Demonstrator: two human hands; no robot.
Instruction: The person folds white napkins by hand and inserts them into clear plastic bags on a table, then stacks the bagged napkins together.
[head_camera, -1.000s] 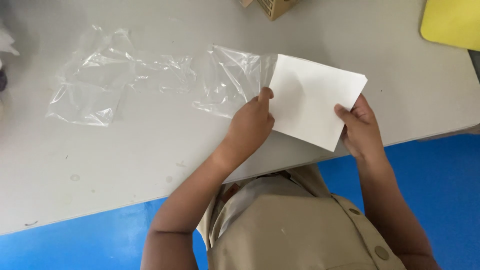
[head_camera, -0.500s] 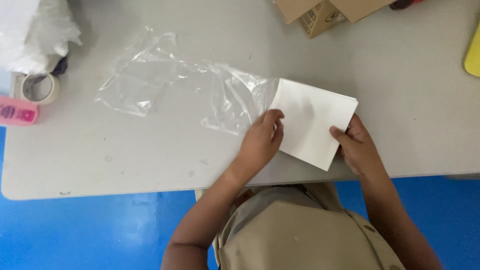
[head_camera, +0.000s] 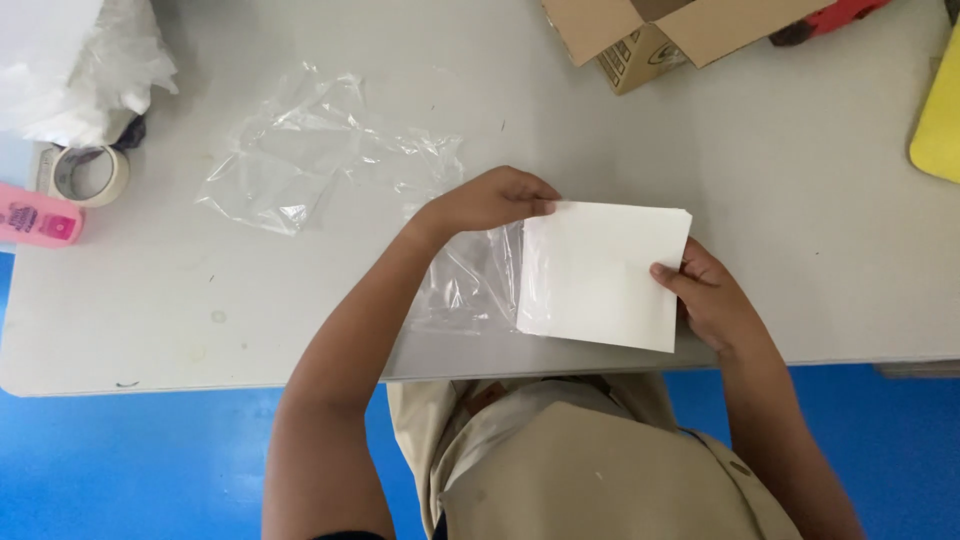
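Both hands grip a flat white square stack of paper lying near the front edge of the grey bench. Left hand pinches the stack's upper left corner, where a clear plastic bag meets the paper's left side; the bag's mouth seems to overlap that edge, though how far is hard to tell. Right hand clasps the right edge, thumb on top. Beyond the left hand lies a second crumpled sheet of clear plastic film. At the far left edge sit a roll of pale tape, a pink flat object and a heap of white plastic. An open brown cardboard box stands at the back, and a yellow flat object shows at the right edge.
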